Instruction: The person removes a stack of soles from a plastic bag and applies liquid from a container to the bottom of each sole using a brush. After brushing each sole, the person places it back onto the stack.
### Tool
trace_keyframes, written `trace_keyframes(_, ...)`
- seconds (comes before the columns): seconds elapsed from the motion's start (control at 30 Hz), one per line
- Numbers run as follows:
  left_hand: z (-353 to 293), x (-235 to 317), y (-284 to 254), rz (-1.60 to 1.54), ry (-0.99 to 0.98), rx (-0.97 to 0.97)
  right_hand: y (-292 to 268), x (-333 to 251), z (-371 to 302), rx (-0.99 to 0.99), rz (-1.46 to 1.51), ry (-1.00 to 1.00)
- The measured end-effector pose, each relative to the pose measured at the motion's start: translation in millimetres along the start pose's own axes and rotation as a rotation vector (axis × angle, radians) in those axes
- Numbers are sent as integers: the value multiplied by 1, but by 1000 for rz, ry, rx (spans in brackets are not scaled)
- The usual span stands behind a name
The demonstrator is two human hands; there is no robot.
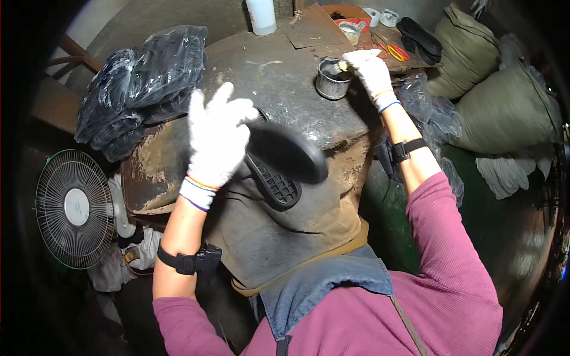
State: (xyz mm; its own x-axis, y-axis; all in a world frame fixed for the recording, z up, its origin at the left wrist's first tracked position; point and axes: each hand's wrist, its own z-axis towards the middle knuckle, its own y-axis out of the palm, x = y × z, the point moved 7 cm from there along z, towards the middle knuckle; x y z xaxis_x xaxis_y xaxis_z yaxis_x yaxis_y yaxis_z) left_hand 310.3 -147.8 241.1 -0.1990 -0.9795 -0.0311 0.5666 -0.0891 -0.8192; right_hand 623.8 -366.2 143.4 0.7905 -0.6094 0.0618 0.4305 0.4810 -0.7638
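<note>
My left hand (218,137), in a white knit glove, pinches one end of a black shoe sole (288,153) between thumb and forefinger; its other fingers are spread. The sole is tilted and blurred by motion. Beneath it a second black sole (280,191) lies with its gridded side up, partly covered, on the dark cloth (279,222) over the bench front. At the far right, my gloved right hand (369,66) is closed around what looks like a brush (342,66), its lower end in a metal can (332,88) with a dark inside.
Plastic-wrapped black bundles (142,83) sit at the bench's left, above a fan (76,207). Behind the can are a whitish bottle (261,16), cardboard (312,29), a small cup (351,31), yellow-orange-handled scissors (396,53) and dark soles (419,40). Green sacks (504,98) stand at right.
</note>
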Motion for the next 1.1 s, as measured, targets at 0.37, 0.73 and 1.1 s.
trace_keyframes(0.37, -76, -46, 52, -1745, -969, 85, -20, 30, -28, 103, 271, 282)
trace_keyframes(0.73, -47, 55, 51, -2967, -764, 291, -47, -5, -37, 427, 1041, 532)
trace_keyframes(1.1, -88, 91, 55, -2874, -1009, -175, -78, -136, -1, 299, 629, 84)
